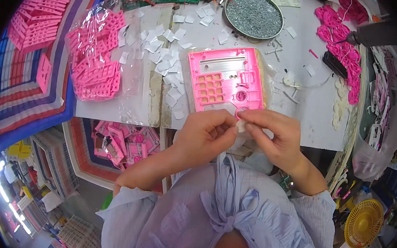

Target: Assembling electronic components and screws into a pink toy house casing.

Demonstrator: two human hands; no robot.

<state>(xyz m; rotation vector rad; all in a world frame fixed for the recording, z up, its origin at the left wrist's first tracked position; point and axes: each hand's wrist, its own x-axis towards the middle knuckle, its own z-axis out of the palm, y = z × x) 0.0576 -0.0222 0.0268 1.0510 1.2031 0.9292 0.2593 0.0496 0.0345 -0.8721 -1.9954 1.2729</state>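
Observation:
A pink plastic panel [226, 78] with a grid of square holes and a window slot lies face up on the white table [313, 110], just beyond my hands. My left hand [205, 135] and my right hand [273, 133] meet at the table's near edge. Together their fingertips pinch a small white piece [241, 126], which touches the panel's lower edge. Most of that piece is hidden by my fingers.
Many small white paper squares [169, 55] lie scattered left of the panel. A clear bag of pink parts [95, 63] sits at the left, a round tin of screws [254, 14] at the back, pink round parts [342, 42] and a power screwdriver [376, 34] at the right.

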